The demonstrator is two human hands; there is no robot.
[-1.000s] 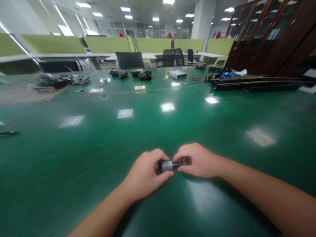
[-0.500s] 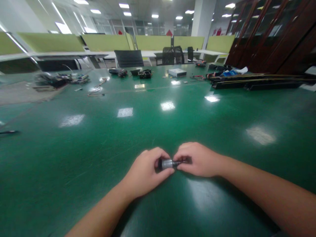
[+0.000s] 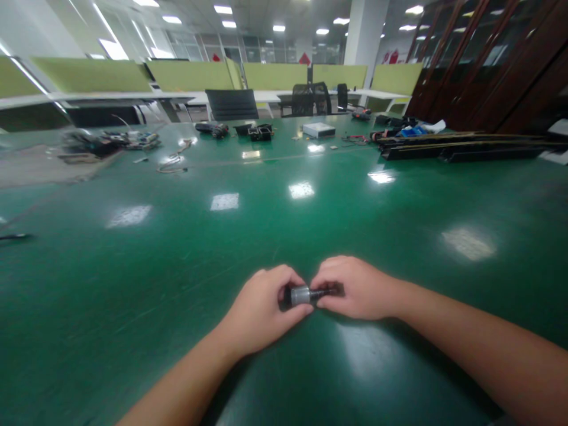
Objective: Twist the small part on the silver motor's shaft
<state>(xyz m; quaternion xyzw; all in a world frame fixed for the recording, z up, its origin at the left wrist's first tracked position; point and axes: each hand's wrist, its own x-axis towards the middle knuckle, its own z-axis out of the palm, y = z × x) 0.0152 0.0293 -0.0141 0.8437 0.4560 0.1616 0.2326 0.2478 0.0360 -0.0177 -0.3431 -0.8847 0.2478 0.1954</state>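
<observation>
A small silver-and-black cylinder (image 3: 300, 295) lies sideways between my hands, low over the green table (image 3: 284, 236). Around its wider silver part, the thumb and fingers of my left hand (image 3: 261, 307) are closed. My right hand (image 3: 355, 290) pinches the narrow, dark, ridged end (image 3: 318, 294) on the other side. The fingertips of both hands are almost touching. Fingers cover parts of both ends, and I cannot make out exactly what kind of part it is.
Long black channel bars (image 3: 465, 148) lie at the far right, with a blue item (image 3: 415, 131) behind them. A flat silver box (image 3: 318, 130), dark devices (image 3: 260, 132), a thin cable (image 3: 173, 165) and a heap of electronics (image 3: 106, 144) sit along the far side.
</observation>
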